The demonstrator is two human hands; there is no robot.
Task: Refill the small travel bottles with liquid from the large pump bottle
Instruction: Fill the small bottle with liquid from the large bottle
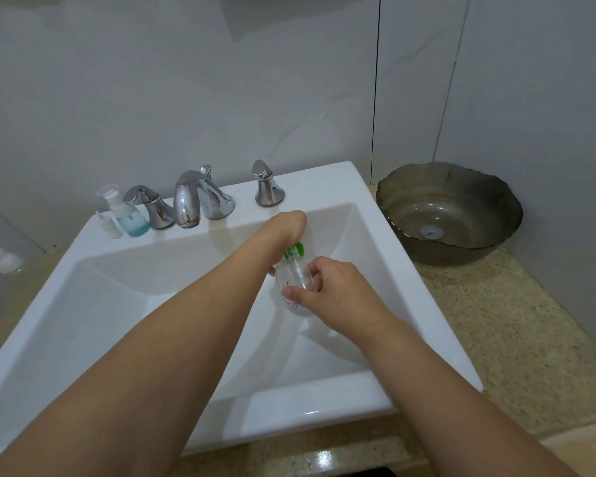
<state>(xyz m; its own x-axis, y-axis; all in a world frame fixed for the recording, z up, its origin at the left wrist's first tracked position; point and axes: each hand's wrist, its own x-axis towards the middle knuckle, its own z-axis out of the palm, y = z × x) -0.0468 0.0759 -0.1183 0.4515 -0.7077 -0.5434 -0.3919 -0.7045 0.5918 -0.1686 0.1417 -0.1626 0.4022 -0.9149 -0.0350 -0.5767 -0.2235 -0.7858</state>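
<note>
Over the white sink (386,266) I hold a clear pump bottle (291,274) with a green top (296,251), tilted slightly away from me. My right hand (334,287) grips its body, thumb across the front. My left hand (289,223) is bent down over the green pump top; its fingers are hidden behind the wrist. A small white travel bottle (109,228) stands on the sink's back-left ledge, touching or nearly touching a pump bottle with blue liquid (129,216).
A chrome faucet (186,201) with two handles (152,208) (267,187) lines the back ledge. A dark glass bowl (448,215) sits on the speckled counter (503,325) to the right. At the far left, a bottle reflection (0,259) shows in a glass panel.
</note>
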